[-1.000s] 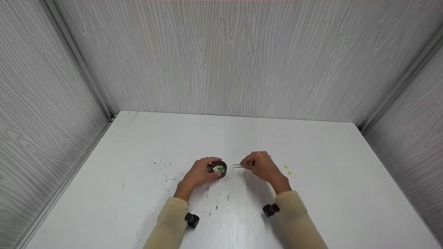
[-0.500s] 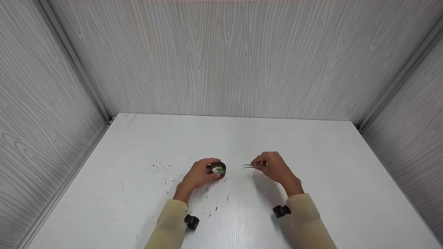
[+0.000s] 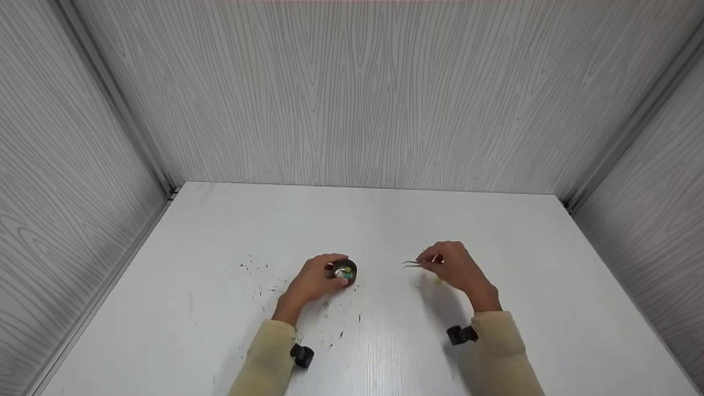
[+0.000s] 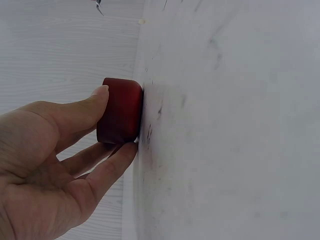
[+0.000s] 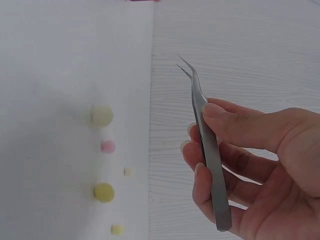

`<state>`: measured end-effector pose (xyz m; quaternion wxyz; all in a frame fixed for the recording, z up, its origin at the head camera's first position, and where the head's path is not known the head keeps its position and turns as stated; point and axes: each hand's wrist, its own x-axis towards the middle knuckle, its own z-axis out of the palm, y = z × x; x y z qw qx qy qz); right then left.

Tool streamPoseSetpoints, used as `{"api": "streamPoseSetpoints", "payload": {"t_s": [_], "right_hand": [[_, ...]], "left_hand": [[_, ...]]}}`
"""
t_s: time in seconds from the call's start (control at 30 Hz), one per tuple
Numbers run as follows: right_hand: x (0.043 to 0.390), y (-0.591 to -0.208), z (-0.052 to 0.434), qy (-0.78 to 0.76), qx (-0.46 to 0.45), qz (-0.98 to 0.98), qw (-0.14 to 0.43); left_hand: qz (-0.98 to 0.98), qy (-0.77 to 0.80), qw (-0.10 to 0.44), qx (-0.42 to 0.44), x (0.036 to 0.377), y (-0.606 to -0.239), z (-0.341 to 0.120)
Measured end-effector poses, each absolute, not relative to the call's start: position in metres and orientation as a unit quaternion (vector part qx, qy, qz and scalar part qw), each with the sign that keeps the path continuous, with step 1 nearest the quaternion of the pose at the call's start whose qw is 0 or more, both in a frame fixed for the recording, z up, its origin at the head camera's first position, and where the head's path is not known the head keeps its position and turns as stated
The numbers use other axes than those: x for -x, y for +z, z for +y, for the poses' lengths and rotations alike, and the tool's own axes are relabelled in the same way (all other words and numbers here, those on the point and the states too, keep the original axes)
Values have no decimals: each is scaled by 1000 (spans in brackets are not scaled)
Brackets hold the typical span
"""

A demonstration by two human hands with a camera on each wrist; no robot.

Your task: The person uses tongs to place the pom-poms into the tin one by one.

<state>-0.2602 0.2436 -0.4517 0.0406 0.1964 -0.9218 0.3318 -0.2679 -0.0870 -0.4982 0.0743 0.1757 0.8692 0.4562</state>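
Observation:
My left hand (image 3: 316,280) grips a small dark red cup (image 4: 120,110), thumb on one side and fingers on the other. The cup sits at the tabletop, and several small green, white and yellowish pieces (image 3: 347,270) lie inside it. To the right, my right hand (image 3: 454,267) pinches steel tweezers (image 5: 212,160) between thumb and fingers. Their bent tips stand apart with nothing between them, above the table and pointing left toward the cup. In the right wrist view, a pale round tablet (image 5: 102,115), a pink one (image 5: 108,146) and a yellow one (image 5: 104,192) lie on the table.
Two smaller pale yellow pieces (image 5: 129,172) lie among the tablets. Dark specks (image 3: 253,267) and marks are scattered on the white table (image 3: 275,220) around the left hand. Wood-grain panels (image 3: 352,93) enclose the table at the back and sides.
My right hand has moved to the right with the tweezers, away from the cup and over toward the tablets. The left hand keeps holding the cup in nearly the same place.

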Motion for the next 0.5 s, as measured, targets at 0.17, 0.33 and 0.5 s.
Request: {"api": "streamPoseSetpoints", "payload": {"t_s": [0.17,0.33,0.5], "right_hand": [[259,-449,252,317,-190,-929,34],[257,-447,261,309,-172,-935,14],[258,-449,270,316,-155,-936,-16]], "left_hand": [[871,456,76,-168,266,-498,-88],[869,459,72,-169,266,-498,-88],[868,460,73,-174,267,-498,-87]]}}
